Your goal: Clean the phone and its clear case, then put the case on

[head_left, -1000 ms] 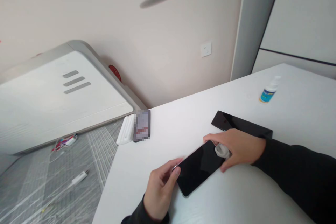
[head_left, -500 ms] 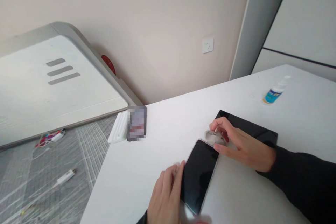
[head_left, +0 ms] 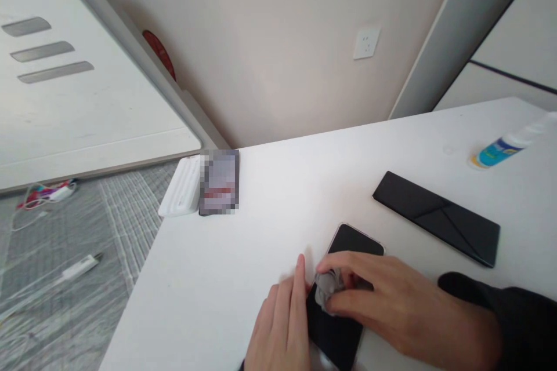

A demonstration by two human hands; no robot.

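Note:
A smartphone (head_left: 333, 336) with a black screen lies face up on the white table, tilted to the right in view. My right hand (head_left: 391, 301) pinches a crumpled grey cloth (head_left: 326, 290) between thumb and fingers and rests it on the phone's screen. Part of the screen is hidden under that hand. Along the phone's left edge lies my left hand (head_left: 281, 322), its fingers stretched out and touching the side. To the right, beyond my right hand, is a second dark-screened phone (head_left: 437, 217).
A small spray bottle (head_left: 500, 152) with a blue label stands at the far right. At the table's left edge are a white ribbed object (head_left: 180, 188) and a blurred-out rectangular card or device (head_left: 221, 182). A wall socket (head_left: 366, 43) is behind the table (head_left: 209, 278).
My right hand has moved the cloth from the phone's top edge onto its screen. The second phone is now uncovered. My view has tilted downward.

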